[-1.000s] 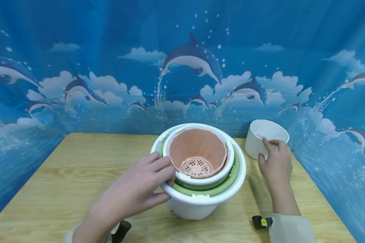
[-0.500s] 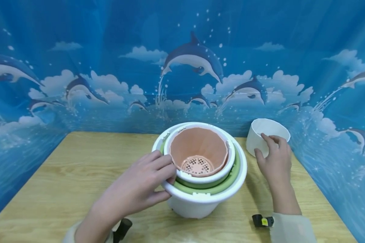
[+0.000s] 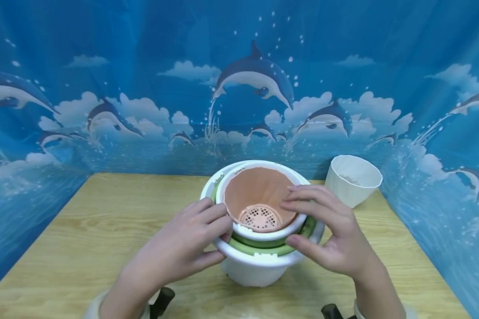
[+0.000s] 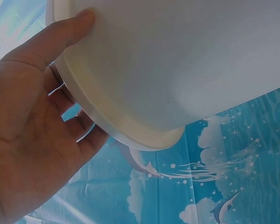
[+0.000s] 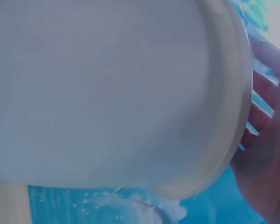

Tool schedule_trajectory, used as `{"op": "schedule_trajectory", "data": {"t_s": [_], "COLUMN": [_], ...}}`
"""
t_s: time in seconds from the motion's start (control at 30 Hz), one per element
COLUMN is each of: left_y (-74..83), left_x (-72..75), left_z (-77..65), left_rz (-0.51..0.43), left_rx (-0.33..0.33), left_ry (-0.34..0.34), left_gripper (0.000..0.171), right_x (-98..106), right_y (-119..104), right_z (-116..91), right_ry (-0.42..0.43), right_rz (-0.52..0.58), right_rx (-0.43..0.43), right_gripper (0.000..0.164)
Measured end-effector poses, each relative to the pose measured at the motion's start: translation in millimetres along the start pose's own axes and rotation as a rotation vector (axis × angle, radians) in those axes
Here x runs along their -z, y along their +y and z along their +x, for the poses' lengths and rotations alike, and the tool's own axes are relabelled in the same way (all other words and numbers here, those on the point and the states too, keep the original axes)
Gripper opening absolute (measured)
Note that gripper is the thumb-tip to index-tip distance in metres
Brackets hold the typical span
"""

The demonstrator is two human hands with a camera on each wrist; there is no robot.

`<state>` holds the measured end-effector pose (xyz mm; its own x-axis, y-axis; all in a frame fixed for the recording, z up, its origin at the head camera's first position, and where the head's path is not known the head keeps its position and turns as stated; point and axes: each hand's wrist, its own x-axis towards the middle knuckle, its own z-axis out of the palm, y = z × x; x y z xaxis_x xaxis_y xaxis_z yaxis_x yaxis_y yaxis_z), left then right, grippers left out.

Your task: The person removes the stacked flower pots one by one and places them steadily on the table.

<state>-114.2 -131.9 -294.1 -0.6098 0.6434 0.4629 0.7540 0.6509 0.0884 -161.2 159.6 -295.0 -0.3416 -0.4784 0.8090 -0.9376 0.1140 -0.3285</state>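
A stack of nested flowerpots stands in the middle of the table in the head view. Its outer white pot (image 3: 251,274) holds a green pot (image 3: 259,249), a smaller white-rimmed pot (image 3: 252,234) and a terracotta-pink pot (image 3: 249,190) with a perforated bottom. My left hand (image 3: 183,239) grips the outer white rim at the left. In the left wrist view its thumb (image 4: 67,35) lies on the outer wall, with the other fingers behind the rim. My right hand (image 3: 331,230) is over the stack's right side, fingers spread above the pink pot's edge; contact is unclear.
A separate white faceted pot (image 3: 349,190) stands at the table's back right corner, with something pale at its bottom. A blue dolphin-print curtain (image 3: 143,88) borders the wooden table (image 3: 84,230) at the back and sides.
My right hand has left the separate white pot and moved left to the right side of the stack. The left hand keeps its grip on the outer rim, and the stack stays in place.
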Motion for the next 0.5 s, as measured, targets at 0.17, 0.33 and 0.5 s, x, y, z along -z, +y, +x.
{"op": "schedule_trajectory", "data": {"t_s": [0.17,0.33,0.5], "left_y": [1.1,1.5,1.0], "left_x": [-0.4,-0.3,0.3], "left_z": [0.6,1.3,0.2], "left_rz": [0.016,0.023,0.028], "left_rx": [-0.012,-0.018,-0.022], "left_ry": [0.008,0.009,0.024], "left_gripper": [0.026,0.027,0.027], "right_x": [-8.9,-11.5,-15.4], "right_y": [-13.7,-13.9,-13.9], "right_z": [2.0,1.8,1.6], "right_ry": [-0.177,-0.175,-0.141], "right_rz": [-0.218,-0.25,-0.25], "right_rx": [-0.023,-0.011,-0.012], "right_gripper": [0.029,0.015,0.016]}}
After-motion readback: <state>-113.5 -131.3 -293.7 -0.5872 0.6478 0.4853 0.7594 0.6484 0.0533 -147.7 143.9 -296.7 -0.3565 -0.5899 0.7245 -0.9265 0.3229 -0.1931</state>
